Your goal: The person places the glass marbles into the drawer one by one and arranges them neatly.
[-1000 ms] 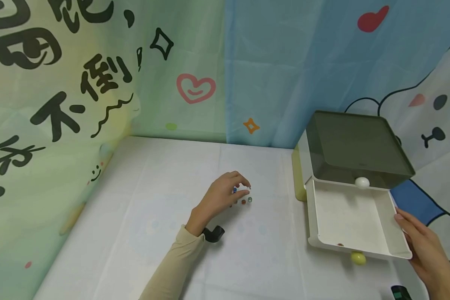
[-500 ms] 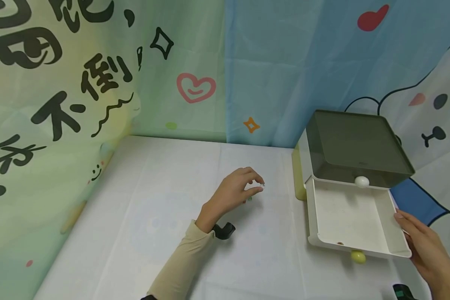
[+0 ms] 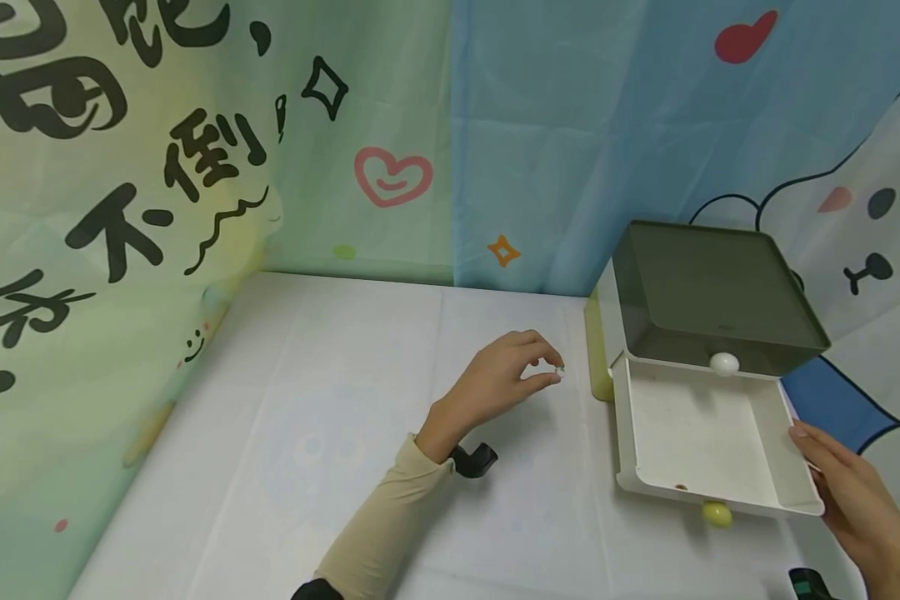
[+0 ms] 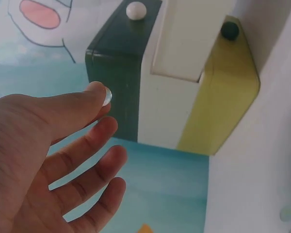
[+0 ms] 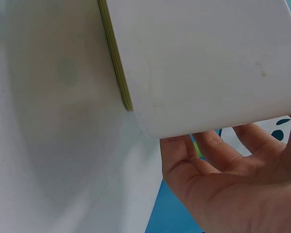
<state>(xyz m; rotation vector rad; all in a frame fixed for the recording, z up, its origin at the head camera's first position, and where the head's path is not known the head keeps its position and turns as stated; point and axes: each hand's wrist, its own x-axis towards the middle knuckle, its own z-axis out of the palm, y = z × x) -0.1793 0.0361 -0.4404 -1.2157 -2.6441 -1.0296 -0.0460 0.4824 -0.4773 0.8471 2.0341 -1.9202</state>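
My left hand (image 3: pixel 506 379) pinches a small clear glass bead (image 4: pixel 107 96) between thumb and forefinger, above the table and left of the drawer box. The other fingers of that hand are spread loosely in the left wrist view. My right hand (image 3: pixel 847 483) grips the right side wall of the pulled-out white drawer (image 3: pixel 708 425), near its front corner; its fingertips meet the drawer's edge in the right wrist view. A small brown bead (image 3: pixel 680 487) lies inside the drawer by the front wall.
The drawer box has a dark green top unit (image 3: pixel 720 292) with a white knob (image 3: pixel 723 364) and a yellow-green lower part (image 3: pixel 598 350). A pale green bead (image 4: pixel 287 213) lies on the white table (image 3: pixel 330 375). A printed curtain (image 3: pixel 540 150) hangs behind.
My left hand has moved right from the cluster of beads toward the drawer box, carrying the clear bead. The right hand and drawer have stayed in place.
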